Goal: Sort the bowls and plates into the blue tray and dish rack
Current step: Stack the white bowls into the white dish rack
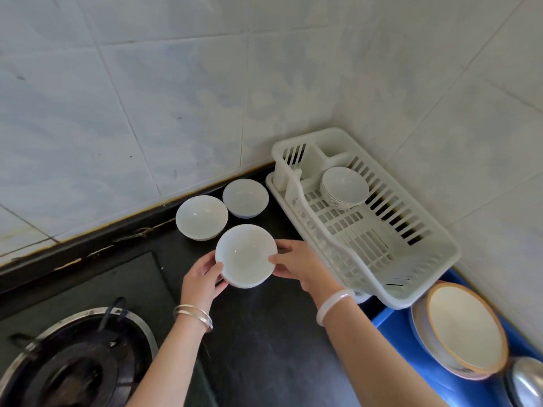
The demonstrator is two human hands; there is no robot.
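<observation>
Gripping the bowl at opposite edges, hands beside dish rack.

Counter between forearms open, passage from near edge up to held bowl. Beyond it, left bowl and right bowl stand against wall. Dish rack bounds right; rack bowl fills far end, near floor free. Burner blocks left. Plates crowd blue tray, its left part bare

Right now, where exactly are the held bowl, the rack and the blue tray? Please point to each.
held bowl (245, 255), head view, on its inner bottom.
rack (446, 251), head view, on its right corner rim.
blue tray (393, 333), head view, on a bare blue part.
</observation>
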